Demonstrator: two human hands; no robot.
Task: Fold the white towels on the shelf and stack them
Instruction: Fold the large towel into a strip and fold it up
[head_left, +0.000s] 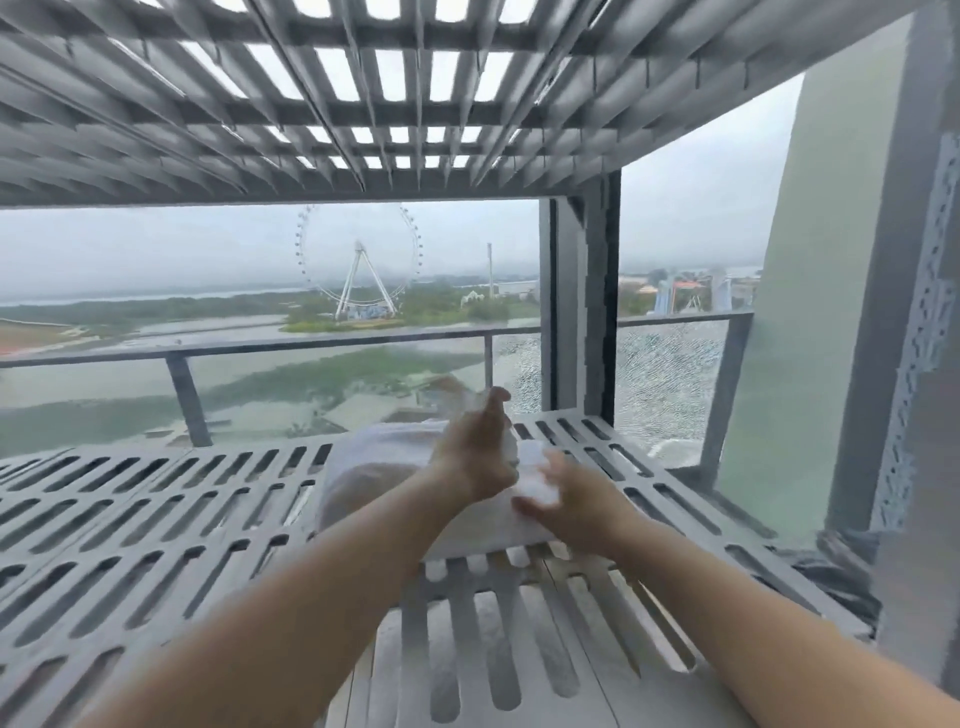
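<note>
A pile of white towels (374, 473) lies on the grey slotted shelf (156, 519), right of its middle. My left hand (475, 452) is raised over the pile, fingers apart and pointing up, blurred by motion. My right hand (566, 499) rests on the near right end of the white cloth, fingers spread around a fold of it. Whether either hand truly grips the cloth is unclear through the blur. How many towels make up the pile is hidden.
Another slotted shelf (363, 104) hangs close overhead. A grey upright post (587, 291) stands behind the towels on the right. A glass railing (311, 348) runs behind the shelf. A wall (810, 312) closes the right side.
</note>
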